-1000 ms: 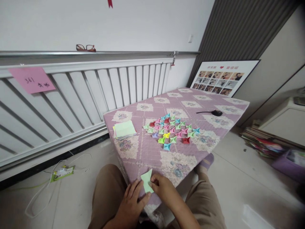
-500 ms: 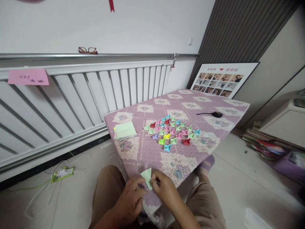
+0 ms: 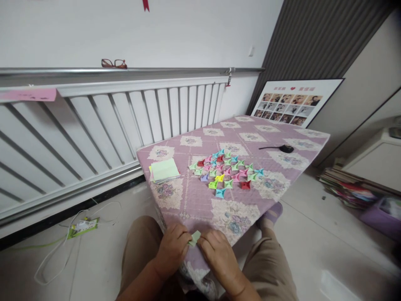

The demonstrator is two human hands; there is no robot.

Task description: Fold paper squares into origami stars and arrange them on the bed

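Note:
Between my hands, at the near corner of the table, is a small folded piece of light green paper (image 3: 194, 238). My left hand (image 3: 173, 246) pinches its left side, and my right hand (image 3: 217, 251) grips its right side. Both sets of fingertips cover part of the paper. Farther up the cloth sit several small folded paper shapes (image 3: 219, 178) in green, pink, blue, red, yellow and purple, grouped in slanting rows. To their left lies a stack of square paper sheets (image 3: 164, 170), pale green on top.
A floral purple tablecloth (image 3: 194, 205) covers the table. A black object with a thin handle (image 3: 285, 148) lies toward the right edge. Behind stand a white radiator (image 3: 150, 113) and a photo board (image 3: 285, 102). A power strip (image 3: 83, 227) with cables is on the floor at left.
The green paper now shows as a smaller folded piece. My left hand has moved up and right onto it, and both hands now hold it from opposite sides.

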